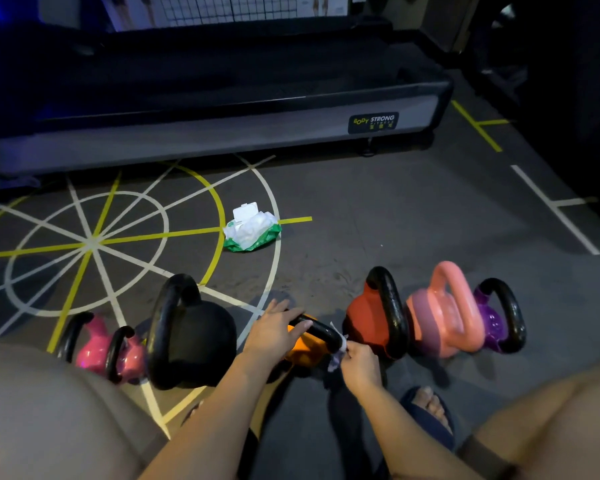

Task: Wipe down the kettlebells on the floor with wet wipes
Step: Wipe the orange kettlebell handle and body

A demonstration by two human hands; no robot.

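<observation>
A row of kettlebells stands on the dark floor. An orange kettlebell (307, 349) with a black handle sits in the middle. My left hand (274, 332) grips the left part of its handle. My right hand (359, 365) pinches a crumpled wet wipe (338, 355) against the handle's right end. Left of it stand a large black kettlebell (194, 336) and two pink kettlebells (96, 342) with black handles. To the right are a red kettlebell (369, 317), a salmon-pink kettlebell (444, 317) and a purple kettlebell (496, 320). An open green-and-white wet wipe pack (252, 226) lies farther out on the floor.
A low treadmill deck (222, 133) spans the back. Yellow and white lines mark the floor (395, 220). My bare knees fill the lower corners, and my sandalled foot (430, 410) rests just behind the red kettlebell.
</observation>
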